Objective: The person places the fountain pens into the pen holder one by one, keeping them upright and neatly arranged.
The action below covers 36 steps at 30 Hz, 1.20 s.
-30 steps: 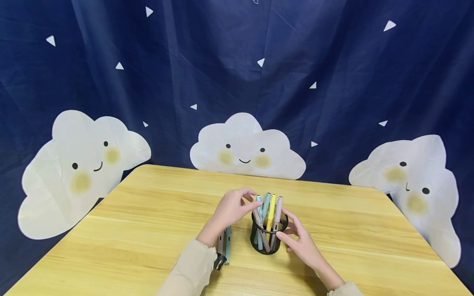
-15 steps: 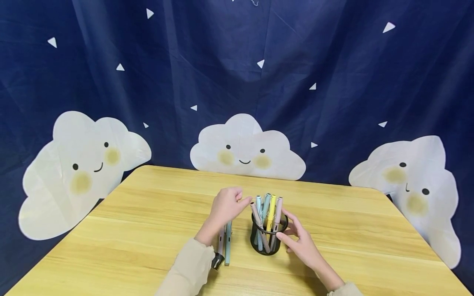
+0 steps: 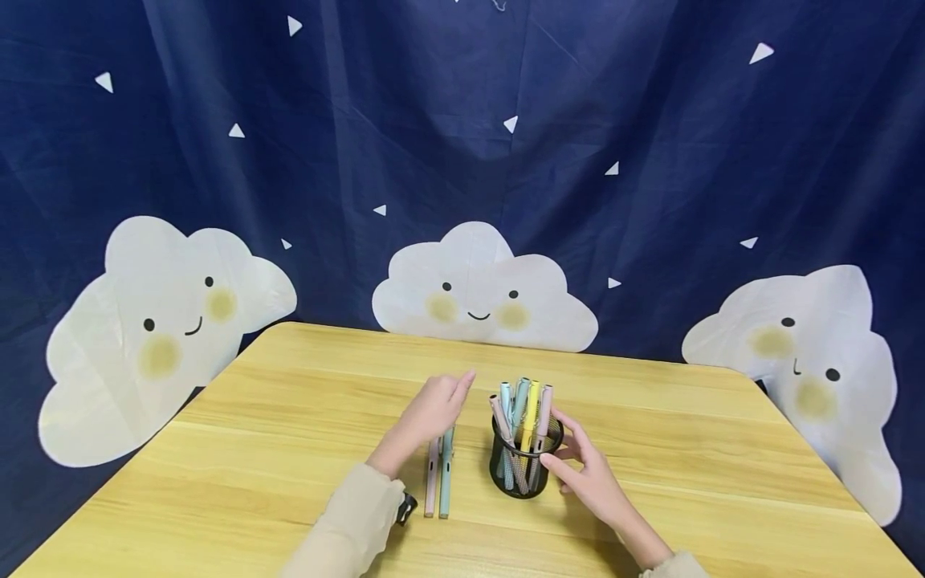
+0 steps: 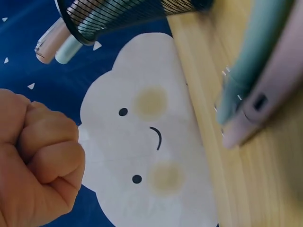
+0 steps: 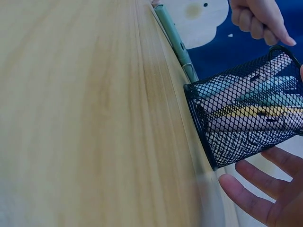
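A black mesh pen holder (image 3: pixel 525 470) stands upright on the wooden table (image 3: pixel 289 449) with several pastel pens (image 3: pixel 530 405) in it. My right hand (image 3: pixel 587 472) cups its right side with straight, spread fingers; the thumb lies by the wall, as the right wrist view shows for the holder (image 5: pixel 246 109) and the right hand (image 5: pixel 265 194). My left hand (image 3: pixel 432 411) hovers left of the holder, holding nothing, fingers pointing toward the pens. Below it, a pink pen (image 3: pixel 432 482) and a teal pen (image 3: pixel 446 474) lie side by side on the table. The left wrist view shows the left hand (image 4: pixel 38 156) with fingers bent.
A dark blue cloth (image 3: pixel 462 120) with white cloud faces hangs behind the table. The table's far edge (image 3: pixel 506 347) meets the cloth. A small black wrist device (image 3: pixel 407 507) sits at my left sleeve.
My left hand has drawn back from the pen tops in the holder, moving left and down, now holding nothing. The two pens on the table show more. The right hand has stayed.
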Available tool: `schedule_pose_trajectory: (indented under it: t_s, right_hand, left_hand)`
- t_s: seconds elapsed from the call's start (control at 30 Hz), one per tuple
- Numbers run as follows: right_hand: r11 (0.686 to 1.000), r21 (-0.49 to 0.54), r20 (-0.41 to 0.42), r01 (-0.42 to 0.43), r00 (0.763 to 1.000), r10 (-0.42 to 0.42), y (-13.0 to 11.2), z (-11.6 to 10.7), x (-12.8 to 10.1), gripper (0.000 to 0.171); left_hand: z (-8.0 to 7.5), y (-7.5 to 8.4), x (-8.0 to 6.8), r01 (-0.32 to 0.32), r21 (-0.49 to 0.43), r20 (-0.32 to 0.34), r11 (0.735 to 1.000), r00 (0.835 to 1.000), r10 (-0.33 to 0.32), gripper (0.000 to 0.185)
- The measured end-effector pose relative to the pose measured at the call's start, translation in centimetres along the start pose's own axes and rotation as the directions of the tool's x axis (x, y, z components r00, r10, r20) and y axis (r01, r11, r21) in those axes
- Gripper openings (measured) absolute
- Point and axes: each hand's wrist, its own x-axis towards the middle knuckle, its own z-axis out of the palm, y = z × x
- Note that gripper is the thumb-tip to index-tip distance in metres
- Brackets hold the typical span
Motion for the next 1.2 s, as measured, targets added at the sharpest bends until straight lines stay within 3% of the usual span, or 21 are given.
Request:
schedule_pose_trajectory:
  t_s: [0.27,0.47,0.6,0.8,1.2]
  right_hand:
    - [1.000,-0.004,-0.002,-0.013,1.000,0.013,-0.1,0.0,0.0,0.059]
    - [1.000,-0.010,-0.010,-0.026,1.000,0.026,-0.2,0.0,-0.1,0.059]
    - [0.999,-0.011,-0.011,-0.030,0.999,0.030,-0.3,0.1,-0.2,0.059]
    - [1.000,-0.011,-0.008,-0.024,1.000,0.024,-0.2,0.2,-0.1,0.059]
    - [1.000,-0.010,-0.010,-0.022,1.000,0.022,-0.4,0.2,-0.2,0.058]
  left_hand:
    - [-0.4,-2.2,-0.5,-0.043,0.117,0.130,0.992,0.991,0.027,0.041]
    - [-0.8,-3.3,-1.3,-0.065,0.180,0.160,0.981,0.986,0.036,0.015]
    - [-1.0,-3.9,-1.6,-0.053,0.203,0.174,0.978,0.985,0.017,0.008]
    - [-1.3,-4.6,-2.2,-0.014,0.156,0.229,0.988,0.973,-0.022,0.030]
    - [-1.6,-5.5,-2.6,0.133,0.021,0.380,0.991,0.916,-0.131,0.073]
